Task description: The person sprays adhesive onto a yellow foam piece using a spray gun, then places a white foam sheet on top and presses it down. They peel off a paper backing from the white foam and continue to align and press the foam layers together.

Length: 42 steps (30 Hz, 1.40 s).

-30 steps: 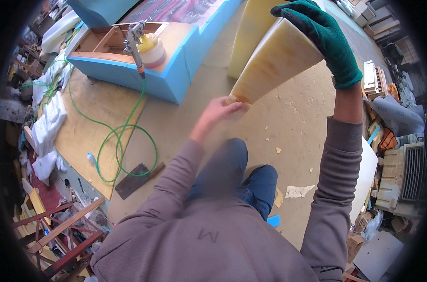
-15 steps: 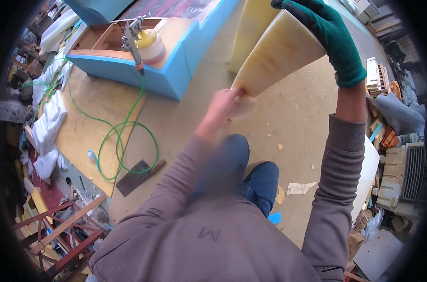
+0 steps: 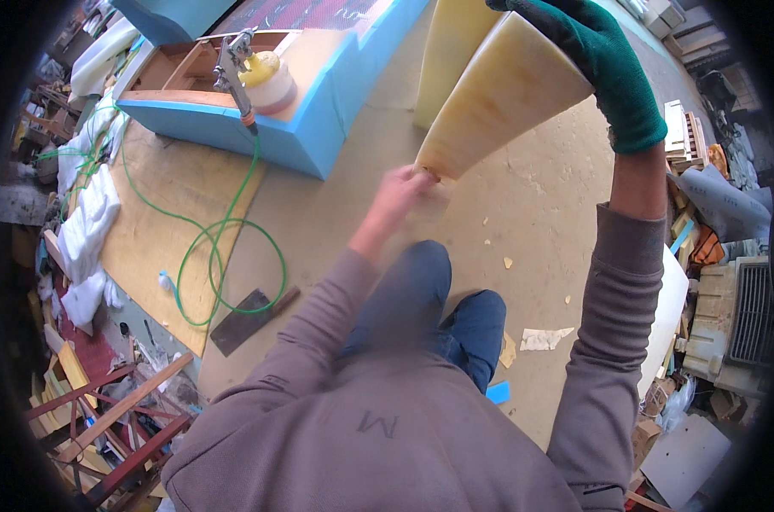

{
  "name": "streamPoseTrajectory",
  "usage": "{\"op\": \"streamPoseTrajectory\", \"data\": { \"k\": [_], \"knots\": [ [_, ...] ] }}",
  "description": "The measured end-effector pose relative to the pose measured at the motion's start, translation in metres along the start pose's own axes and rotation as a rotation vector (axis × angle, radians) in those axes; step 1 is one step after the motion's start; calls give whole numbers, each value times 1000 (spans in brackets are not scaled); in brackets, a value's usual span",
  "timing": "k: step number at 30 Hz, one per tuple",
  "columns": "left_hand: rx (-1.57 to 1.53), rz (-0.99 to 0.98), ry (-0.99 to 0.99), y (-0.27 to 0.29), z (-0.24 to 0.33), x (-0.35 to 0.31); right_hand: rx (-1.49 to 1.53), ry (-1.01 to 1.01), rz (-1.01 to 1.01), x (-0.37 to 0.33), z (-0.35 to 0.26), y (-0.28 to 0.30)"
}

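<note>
A pale yellow foam slab [image 3: 506,94] with brownish patches hangs tilted in front of me, wide at the top and narrow at its lower end. My right hand [image 3: 604,64], in a green knitted glove with dark fingers, is closed over its upper edge. My bare left hand [image 3: 406,192] pinches the slab's lower tip. A pale, blurred flap [image 3: 436,203] shows just under those fingers; whether it is joined to the slab I cannot tell. Behind the slab stands another yellow foam piece [image 3: 442,55], partly hidden.
Ahead on the left stands a blue-foam-covered wooden frame [image 3: 310,128] bearing a spray gun [image 3: 236,77] with a yellow-topped cup [image 3: 267,81]. Its green hose [image 3: 284,264] loops over a yellowish board [image 3: 161,222]. A broad blade [image 3: 240,324] lies near my left arm; foam scraps [image 3: 546,340] dot the floor.
My left hand has shifted slightly left and down at the slab's tip, and the pale flap beneath it is more smeared. The slab and my right hand have barely moved.
</note>
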<state>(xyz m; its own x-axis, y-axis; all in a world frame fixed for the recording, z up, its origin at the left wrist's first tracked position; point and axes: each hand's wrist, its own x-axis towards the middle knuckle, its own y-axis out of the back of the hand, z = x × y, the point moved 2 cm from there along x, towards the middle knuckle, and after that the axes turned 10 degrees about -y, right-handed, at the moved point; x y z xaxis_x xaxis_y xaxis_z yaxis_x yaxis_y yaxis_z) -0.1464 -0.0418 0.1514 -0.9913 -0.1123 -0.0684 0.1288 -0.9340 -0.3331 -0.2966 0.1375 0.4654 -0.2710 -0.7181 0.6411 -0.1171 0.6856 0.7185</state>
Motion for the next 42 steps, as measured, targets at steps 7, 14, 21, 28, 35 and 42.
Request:
{"op": "streamPoseTrajectory", "data": {
  "k": [7,14,21,28,35,42],
  "knots": [
    [122,-131,-78,20,-8,8,-56,64,20,-2,-3,-2],
    [139,-186,150,8,33,6,-111,123,32,-3,-3,0],
    [136,-119,23,-7,23,9,-146,157,54,-4,-2,-2],
    [297,-151,35,27,-34,3,-182,190,49,-10,8,7],
    [245,-202,36,31,-30,-11,-219,243,70,-12,9,6],
    [344,-154,186,15,-9,19,-260,298,81,-11,6,3]
  ]
}}
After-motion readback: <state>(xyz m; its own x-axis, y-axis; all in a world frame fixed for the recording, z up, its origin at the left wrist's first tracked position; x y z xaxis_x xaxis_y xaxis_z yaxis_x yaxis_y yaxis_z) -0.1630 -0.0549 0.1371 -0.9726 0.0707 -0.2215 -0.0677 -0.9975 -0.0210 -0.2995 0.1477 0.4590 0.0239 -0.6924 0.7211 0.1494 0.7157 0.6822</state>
